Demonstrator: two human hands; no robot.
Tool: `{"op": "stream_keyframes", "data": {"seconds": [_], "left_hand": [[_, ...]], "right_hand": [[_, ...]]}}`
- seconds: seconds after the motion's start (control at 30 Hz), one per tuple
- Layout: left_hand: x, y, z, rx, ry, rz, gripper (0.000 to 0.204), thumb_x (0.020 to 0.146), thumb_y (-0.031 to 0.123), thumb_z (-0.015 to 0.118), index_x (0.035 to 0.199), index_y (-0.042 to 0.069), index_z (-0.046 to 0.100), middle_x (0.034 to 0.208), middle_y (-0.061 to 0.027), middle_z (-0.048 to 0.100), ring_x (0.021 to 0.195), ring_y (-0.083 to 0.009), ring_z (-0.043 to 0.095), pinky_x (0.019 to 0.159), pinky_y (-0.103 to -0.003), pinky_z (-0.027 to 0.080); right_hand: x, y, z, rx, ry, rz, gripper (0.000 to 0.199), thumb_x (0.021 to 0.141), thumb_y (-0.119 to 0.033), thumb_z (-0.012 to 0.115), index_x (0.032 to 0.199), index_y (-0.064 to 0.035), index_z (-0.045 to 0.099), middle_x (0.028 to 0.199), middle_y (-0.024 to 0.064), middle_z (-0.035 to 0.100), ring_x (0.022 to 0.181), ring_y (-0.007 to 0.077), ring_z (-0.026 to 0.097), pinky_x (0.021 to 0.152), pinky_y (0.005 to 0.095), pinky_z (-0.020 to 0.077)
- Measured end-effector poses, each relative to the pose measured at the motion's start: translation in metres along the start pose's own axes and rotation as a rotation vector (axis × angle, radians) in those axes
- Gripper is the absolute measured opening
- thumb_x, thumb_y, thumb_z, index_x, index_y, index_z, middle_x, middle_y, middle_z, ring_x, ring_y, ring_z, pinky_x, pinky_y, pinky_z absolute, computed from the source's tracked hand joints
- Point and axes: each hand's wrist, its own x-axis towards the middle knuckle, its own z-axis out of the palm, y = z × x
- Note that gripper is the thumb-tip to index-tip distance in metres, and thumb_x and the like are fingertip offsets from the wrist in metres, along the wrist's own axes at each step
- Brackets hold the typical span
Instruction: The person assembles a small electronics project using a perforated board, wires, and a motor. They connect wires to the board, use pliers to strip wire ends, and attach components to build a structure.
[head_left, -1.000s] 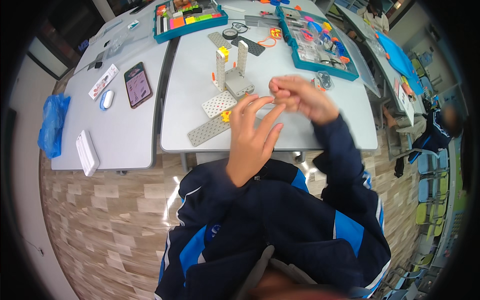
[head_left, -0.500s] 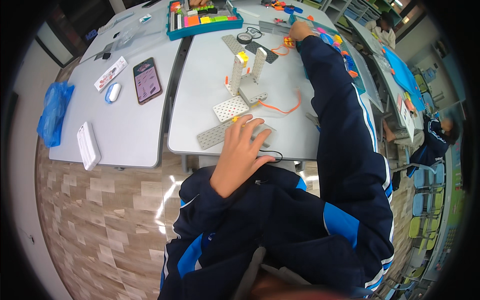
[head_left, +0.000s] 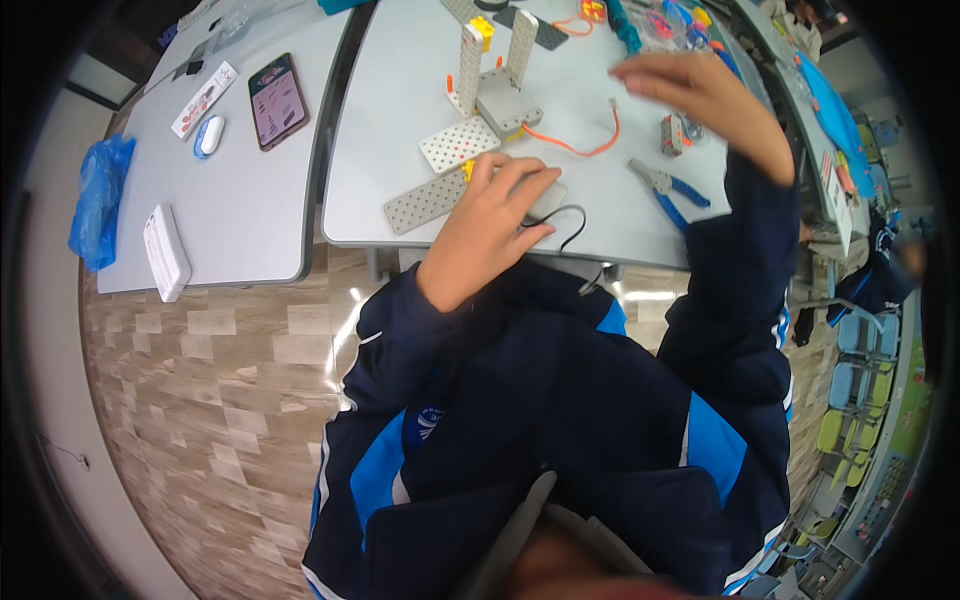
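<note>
Perforated grey construction model (head_left: 508,105) on a pale table (head_left: 385,110), two hands near.
Model: grey box, two uprights, orange cable (head_left: 583,154) curving rightward; stands beyond the left hand (head_left: 480,228). Left fingers bent over a grey part (head_left: 549,203) beside a black cable (head_left: 584,220), grip cannot be told. Right hand (head_left: 715,105) raised beyond blue-handled pliers (head_left: 660,182), fingers extended; whether grasping anything, cannot tell.

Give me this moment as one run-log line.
left hand: beside perforated grey plate, grip unclear | right hand: above table, blurred, grip unclear | orange cable: curved | blue-handled pliers: on table
</note>
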Motion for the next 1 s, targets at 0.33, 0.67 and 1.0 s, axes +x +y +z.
{"op": "stream_keyframes", "data": {"seconds": [0.33, 0.67, 1.0], "left_hand": [[0.000, 0.017, 0.015, -0.199, 0.205, -0.158, 0.056, 0.075, 0.011, 0.085, 0.128, 0.005, 0.069, 0.126, -0.0116, 0.066, 0.114, -0.0335, 0.058, 0.097, -0.040, 0.048], [-0.009, 0.040, 0.047, -0.759, 0.149, -0.414, 0.034, 0.102, 0.005, 0.059, 0.132, -0.009, 0.061, 0.127, -0.0133, 0.064, 0.115, -0.0195, 0.062, 0.097, -0.029, 0.049], [-0.010, 0.065, 0.036, -1.156, 0.059, -0.478, 0.017, 0.104, 0.010, 0.060, 0.112, -0.004, 0.066, 0.103, -0.0102, 0.067, 0.071, -0.0134, 0.062, 0.060, -0.025, 0.047]], "right_hand": [[-0.085, -0.111, 0.143, 0.890, 0.319, 0.467, 0.024, 0.097, -0.012, 0.070, 0.114, 0.0045, 0.066, 0.094, 0.0106, 0.075, 0.081, 0.0129, 0.072, 0.074, 0.0265, 0.0562], [-0.096, -0.101, 0.166, 0.337, 0.708, 0.250, 0.063, 0.076, -0.009, 0.086, 0.134, -0.0032, 0.063, 0.118, 0.0123, 0.065, 0.081, 0.0153, 0.062, 0.060, 0.0250, 0.0493], [-0.157, -0.080, 0.131, 0.709, 0.223, 0.236, 0.050, 0.072, -0.014, 0.080, 0.120, -0.0026, 0.072, 0.084, 0.0063, 0.067, 0.060, 0.0124, 0.057, 0.057, 0.0269, 0.0486]]}}
